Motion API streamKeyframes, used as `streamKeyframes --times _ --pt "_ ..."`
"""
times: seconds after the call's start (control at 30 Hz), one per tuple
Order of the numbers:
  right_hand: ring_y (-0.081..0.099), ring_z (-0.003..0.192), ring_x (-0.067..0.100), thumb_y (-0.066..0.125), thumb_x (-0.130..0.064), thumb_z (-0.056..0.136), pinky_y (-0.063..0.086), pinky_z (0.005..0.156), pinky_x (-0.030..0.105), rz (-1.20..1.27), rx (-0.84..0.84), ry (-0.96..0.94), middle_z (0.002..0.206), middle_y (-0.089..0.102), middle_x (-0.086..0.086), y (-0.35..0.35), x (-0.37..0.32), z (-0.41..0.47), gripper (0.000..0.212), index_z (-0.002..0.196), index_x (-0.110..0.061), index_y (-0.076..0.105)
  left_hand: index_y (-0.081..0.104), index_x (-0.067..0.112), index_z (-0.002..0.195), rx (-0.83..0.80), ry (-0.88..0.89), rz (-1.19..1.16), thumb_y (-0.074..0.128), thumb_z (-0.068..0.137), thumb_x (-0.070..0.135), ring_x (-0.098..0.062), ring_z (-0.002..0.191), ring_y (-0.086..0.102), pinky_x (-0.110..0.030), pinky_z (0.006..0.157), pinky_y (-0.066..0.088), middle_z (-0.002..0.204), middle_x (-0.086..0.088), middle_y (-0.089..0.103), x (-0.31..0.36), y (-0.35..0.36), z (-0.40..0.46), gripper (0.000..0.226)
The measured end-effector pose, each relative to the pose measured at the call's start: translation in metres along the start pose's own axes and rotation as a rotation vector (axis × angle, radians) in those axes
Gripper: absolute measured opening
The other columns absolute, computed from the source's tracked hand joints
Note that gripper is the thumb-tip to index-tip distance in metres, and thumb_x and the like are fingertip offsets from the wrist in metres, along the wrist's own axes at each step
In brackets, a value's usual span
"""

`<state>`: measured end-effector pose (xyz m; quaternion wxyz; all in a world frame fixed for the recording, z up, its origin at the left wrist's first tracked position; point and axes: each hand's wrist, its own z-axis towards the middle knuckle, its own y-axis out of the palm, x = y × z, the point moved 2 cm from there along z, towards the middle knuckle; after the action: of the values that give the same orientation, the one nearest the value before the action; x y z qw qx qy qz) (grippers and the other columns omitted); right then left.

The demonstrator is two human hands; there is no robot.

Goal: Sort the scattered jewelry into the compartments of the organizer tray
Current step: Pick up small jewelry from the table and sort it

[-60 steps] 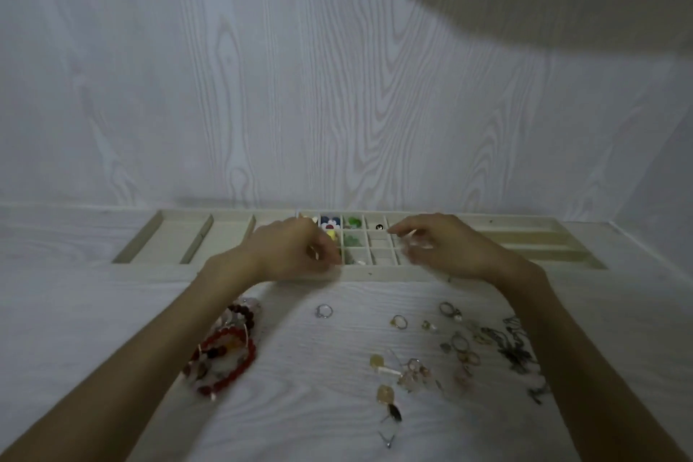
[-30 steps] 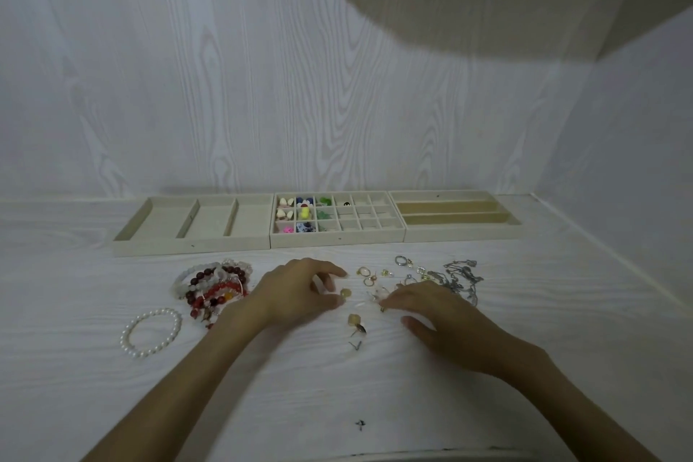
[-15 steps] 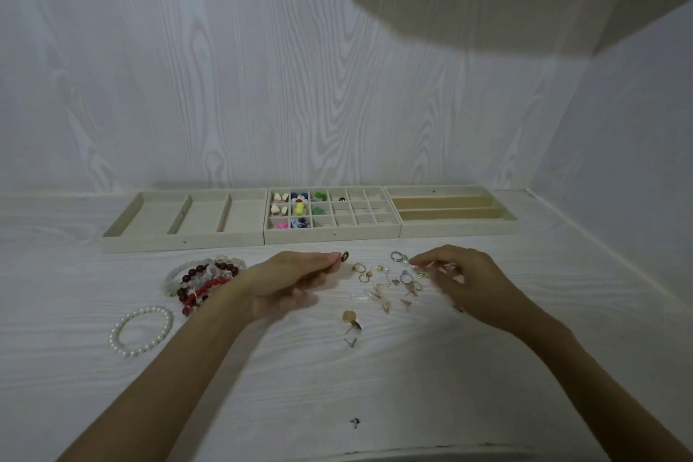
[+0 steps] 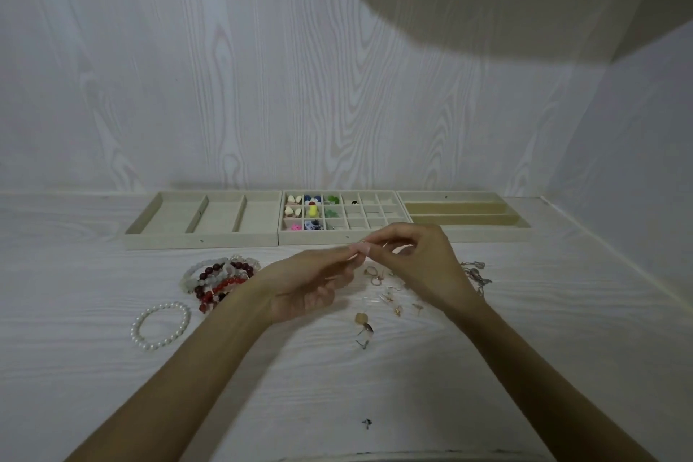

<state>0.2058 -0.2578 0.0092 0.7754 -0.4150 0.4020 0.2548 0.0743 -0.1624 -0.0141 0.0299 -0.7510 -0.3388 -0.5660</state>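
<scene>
Head view: left hand (image 4: 311, 283) and right hand (image 4: 420, 263) together pinch one small pink piece (image 4: 360, 248); three trays (image 4: 210, 236) beyond them, one pearl bracelet (image 4: 160, 326) to the left.

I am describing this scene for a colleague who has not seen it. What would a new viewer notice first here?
First, the two hands meeting in the middle: the left hand and the right hand pinch a small pale piece between their fingertips. Behind them the organizer tray shows bright pieces in its left small compartments. Left of the hands lie a heap of red bead bracelets and a pearl bracelet.
</scene>
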Motion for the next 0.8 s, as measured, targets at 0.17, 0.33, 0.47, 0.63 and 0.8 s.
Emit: streamKeyframes --times 0.17,0.33,0.47,0.63,0.8 --pt "0.065 0.082 -0.001 0.070 -0.024 0.082 0.049 0.070 0.010 0.324 0.122 0.203 0.089 0.073 -0.011 0.012 0.006 0.002 0.008 0.090 -0.025 0.074 0.070 0.028 0.107 0.315 0.380 0.306 0.063 0.088 0.026 0.003 0.086 0.066 -0.016 0.065 0.044 0.098 0.012 0.073 0.014 0.002 -0.005 0.020" --pt "0.061 0.080 -0.009 0.068 -0.022 0.085 0.046 0.064 0.003 0.489 0.240 0.304 0.087 0.069 -0.018 0.031 0.010 0.010 0.013 0.097 -0.024 0.072 0.074 0.024 0.089 0.453 0.568 0.216 0.073 0.080 0.020 -0.001 0.077 0.069 -0.011 0.056 0.049 0.081 0.009 0.075 0.017 0.007 0.002 0.010" --pt "0.060 0.079 -0.016 0.064 -0.018 0.089 0.045 0.062 0.000 0.428 0.159 0.239 0.094 0.068 -0.020 0.032 0.013 0.024 0.022 0.109 -0.022 0.070 0.075 0.013 0.095 0.511 0.640 0.244 0.074 0.079 0.014 0.004 0.068 0.067 -0.007 0.056 0.047 0.079 0.005 0.074 0.028 -0.002 0.019 0.016" --pt "0.062 0.088 0.001 0.059 -0.014 0.091 0.045 0.067 0.009 0.172 0.087 0.168 0.097 0.067 -0.010 -0.007 0.026 0.070 0.024 0.109 -0.029 0.067 0.075 0.014 0.094 0.541 0.662 0.478 0.074 0.080 0.018 -0.002 0.072 0.068 -0.015 0.066 0.050 0.084 -0.002 0.074 0.083 -0.036 0.054 0.014" --pt "0.062 0.095 0.012 0.057 -0.011 0.091 0.045 0.078 0.014 -0.119 -0.031 0.184 0.098 0.068 -0.004 -0.031 0.066 0.134 0.021 0.097 -0.026 0.070 0.075 0.033 0.085 0.474 0.524 1.098 0.073 0.080 0.033 -0.002 0.086 0.066 -0.026 0.079 0.053 0.080 0.016 0.070 0.121 -0.061 0.122 0.005"
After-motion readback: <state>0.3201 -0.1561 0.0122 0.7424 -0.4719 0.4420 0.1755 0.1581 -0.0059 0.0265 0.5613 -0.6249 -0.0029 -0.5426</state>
